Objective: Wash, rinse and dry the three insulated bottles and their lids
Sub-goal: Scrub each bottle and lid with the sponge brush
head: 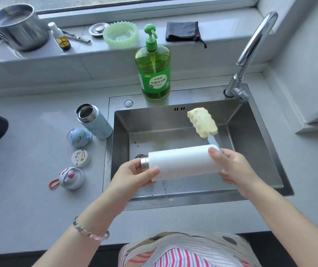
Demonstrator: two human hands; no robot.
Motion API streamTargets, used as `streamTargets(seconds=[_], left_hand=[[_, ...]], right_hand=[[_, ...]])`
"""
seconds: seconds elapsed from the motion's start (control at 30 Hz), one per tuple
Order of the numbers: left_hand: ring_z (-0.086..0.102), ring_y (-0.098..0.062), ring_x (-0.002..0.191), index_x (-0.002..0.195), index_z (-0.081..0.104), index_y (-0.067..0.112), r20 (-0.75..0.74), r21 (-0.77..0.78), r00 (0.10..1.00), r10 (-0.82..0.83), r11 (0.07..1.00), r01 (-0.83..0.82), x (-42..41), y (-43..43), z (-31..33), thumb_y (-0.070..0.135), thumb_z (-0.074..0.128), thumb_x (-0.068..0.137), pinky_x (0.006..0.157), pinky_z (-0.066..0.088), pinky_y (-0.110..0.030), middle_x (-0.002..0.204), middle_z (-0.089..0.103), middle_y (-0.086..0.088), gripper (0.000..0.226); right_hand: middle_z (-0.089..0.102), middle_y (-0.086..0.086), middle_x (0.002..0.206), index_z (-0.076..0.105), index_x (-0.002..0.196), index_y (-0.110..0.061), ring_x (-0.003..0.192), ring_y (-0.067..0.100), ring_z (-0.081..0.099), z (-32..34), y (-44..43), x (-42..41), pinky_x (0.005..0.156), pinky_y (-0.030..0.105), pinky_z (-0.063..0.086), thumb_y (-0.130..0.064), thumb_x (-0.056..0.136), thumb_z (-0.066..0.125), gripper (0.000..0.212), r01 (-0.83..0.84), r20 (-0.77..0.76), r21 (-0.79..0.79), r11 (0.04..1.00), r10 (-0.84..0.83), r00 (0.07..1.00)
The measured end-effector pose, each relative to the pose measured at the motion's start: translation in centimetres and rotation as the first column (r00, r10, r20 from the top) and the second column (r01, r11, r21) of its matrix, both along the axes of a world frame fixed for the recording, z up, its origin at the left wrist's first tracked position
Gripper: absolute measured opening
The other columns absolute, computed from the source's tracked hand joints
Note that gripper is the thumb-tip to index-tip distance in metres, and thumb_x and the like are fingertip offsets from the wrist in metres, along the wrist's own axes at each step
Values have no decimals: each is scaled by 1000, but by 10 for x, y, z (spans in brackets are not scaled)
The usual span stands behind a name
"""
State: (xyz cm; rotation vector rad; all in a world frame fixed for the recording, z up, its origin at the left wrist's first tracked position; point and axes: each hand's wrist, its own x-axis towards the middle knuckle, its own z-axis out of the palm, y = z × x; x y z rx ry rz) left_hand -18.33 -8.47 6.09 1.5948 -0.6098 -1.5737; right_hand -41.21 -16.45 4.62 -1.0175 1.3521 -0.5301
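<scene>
The white bottle [181, 162] is gripped by the curled left hand [135, 174] and right hand [233, 168]. The brush [202, 122] is held by the latter too. If slippery, the bottle could be dropped into the sink [122, 135].

Sink basin [250, 151] seems open beneath; 3 lids [80, 158] and blue bottle [96, 122] crowd the left counter [29, 151].

2 insulated bottles [181, 162] [98, 124], 3 lids [79, 137] [81, 158] [72, 178], 1 sponge brush [202, 122], 1 detergent bottle [153, 74]

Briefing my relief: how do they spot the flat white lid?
Left of the stainless steel sink, three lids lie in a column on the grey counter. The flat white round lid is the middle one, brown-streaked, between a domed blue lid and a domed grey lid.
</scene>
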Motion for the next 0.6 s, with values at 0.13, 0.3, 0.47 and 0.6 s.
streamTargets(seconds=[0.13, 0.3, 0.47, 0.6], left_hand=[[70, -16, 88, 100, 66, 9, -41, -65, 998, 55, 996, -58, -5, 5, -5, -1, 60, 83, 74, 58, -28, 92, 74, -2, 21], [68, -16, 90, 101, 64, 9, -40, -79, 970, 239, 967, -241, -7, 1, -15, -2, 56, 87, 74, 58, -27, 97, 72, -4, 20], [67, -19, 91, 96, 65, 7, -79, -127, 963, 258, 956, -266, -9, -4, -10, -4, 54, 88, 73, 58, -26, 91, 73, -4, 17], [67, -20, 94, 96, 65, 12, -22, -146, 966, 256, 956, -256, -11, -3, -10, -5, 53, 89, 75, 58, -27, 98, 71, -5, 22]], right_hand=[[47, -3, 59, 59, 102, -15, 39, 7, 32, -4, -1, 5, 42, 20, 27, -41, 95, 43, 31, 18, -234, -140, 990, -51, 971], [49, -1, 59, 57, 123, -26, 59, 24, 40, 1, 31, 15, 60, 37, 39, -18, 97, 42, 32, -379, -597, -306, 873, 134, 791], [49, -4, 56, 59, 122, -29, 58, 21, 41, 12, 52, 26, 61, 39, 39, -19, 94, 47, 31, -490, -553, -335, 805, 254, 794], [43, 0, 55, 57, 125, -26, 61, 27, 39, 3, 27, 10, 60, 38, 38, -20, 96, 44, 32, -352, -648, -308, 884, 76, 758]])
